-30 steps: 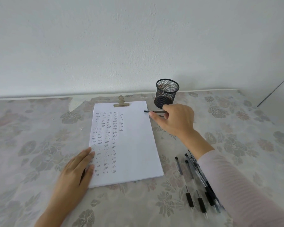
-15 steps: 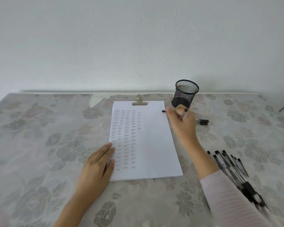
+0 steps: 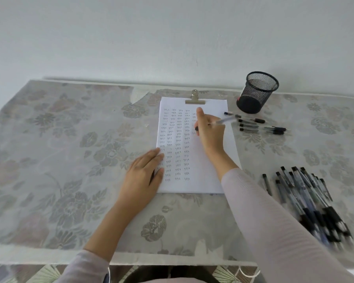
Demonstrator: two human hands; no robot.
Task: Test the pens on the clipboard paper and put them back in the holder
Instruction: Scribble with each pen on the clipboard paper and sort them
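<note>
Pen (image 3: 223, 120) with a clear barrel, pinched in the right hand (image 3: 209, 133) between thumb and curled fingers, forefinger stretched up along the sheet. Barrel slanted, back end up and to the right, dark tip down at the left side of the hand over the upper middle of the paper (image 3: 213, 160). Tip perhaps touching the sheet; too blurred to say for sure. Columns of small dark marks down the left and middle of the paper, right side bare. Metal clip (image 3: 195, 99) at the top edge of the sheet.

Left hand (image 3: 143, 176) flat and palm down, fingers straight and pressed together, fingertips on the lower left edge of the paper, heel of the hand on the tabletop (image 3: 70, 139).

Holder (image 3: 256, 92), black mesh, at the far right of the paper, near the wall (image 3: 172, 37), tilted with its open mouth towards the camera. Loose pens (image 3: 262, 127) lying flat between the holder and the right edge of the sheet, roughly side by side, apart from the holder. Heap of pens (image 3: 307, 197) well to the right of the right forearm, close to the near edge, fanned and overlapping, blurred at the near end. Pale sleeve (image 3: 274, 231) on the right arm. Flowered cloth over the whole tabletop.
</note>
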